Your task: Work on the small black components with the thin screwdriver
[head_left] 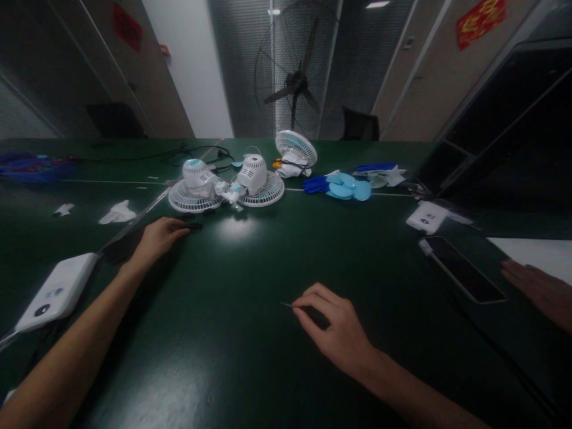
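Note:
Low over the green table, my right hand (335, 328) pinches a thin, short metal piece (286, 304) between thumb and forefinger; its exact kind is too small to tell. My left hand (163, 237) reaches forward on the left with fingers closed together, at a small black item (195, 226) on the tabletop. Whether the fingertips grip it is hidden. Just beyond that hand, two white fans lie face down, a left fan (196, 185) and a right fan (255, 179). Behind them a third fan (295, 152) is tilted, a dark cord around its base.
Light-blue fan blades (348, 186) and blue gloves (315, 183) lie at the back. On the right are a phone (465, 271), a white device (426, 217) and another person's hand (538, 292). A white power bank-like box (58, 292) sits left, near crumpled white scraps (118, 213).

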Demonstrator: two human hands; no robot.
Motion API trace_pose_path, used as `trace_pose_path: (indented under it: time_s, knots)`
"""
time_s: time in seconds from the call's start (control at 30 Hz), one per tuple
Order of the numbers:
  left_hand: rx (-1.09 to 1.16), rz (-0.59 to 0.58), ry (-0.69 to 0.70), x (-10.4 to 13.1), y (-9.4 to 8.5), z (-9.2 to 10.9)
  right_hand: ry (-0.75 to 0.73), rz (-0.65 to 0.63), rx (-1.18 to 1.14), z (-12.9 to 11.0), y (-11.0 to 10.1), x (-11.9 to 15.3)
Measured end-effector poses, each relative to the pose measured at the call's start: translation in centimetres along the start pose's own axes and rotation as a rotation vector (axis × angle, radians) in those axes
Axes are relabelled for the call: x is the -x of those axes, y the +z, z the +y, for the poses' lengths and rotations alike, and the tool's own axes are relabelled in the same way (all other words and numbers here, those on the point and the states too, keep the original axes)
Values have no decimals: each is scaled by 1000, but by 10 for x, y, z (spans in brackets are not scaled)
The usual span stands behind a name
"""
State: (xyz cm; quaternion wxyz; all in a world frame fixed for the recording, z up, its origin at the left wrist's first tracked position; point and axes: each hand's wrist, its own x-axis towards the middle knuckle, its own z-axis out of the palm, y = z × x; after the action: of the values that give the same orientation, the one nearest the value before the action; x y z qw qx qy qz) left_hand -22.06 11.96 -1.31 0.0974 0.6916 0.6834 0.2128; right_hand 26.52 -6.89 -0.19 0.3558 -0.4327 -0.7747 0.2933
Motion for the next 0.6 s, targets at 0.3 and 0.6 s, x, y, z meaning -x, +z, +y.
trace_pose_path:
  time_s: [0.3, 0.6]
  knots:
    - [-102, -49, 54, 6, -10, 12, 11, -11, 9, 2, 1, 1]
    - [-43, -49, 74, 4, -8, 9, 9, 1, 13, 0, 0, 1]
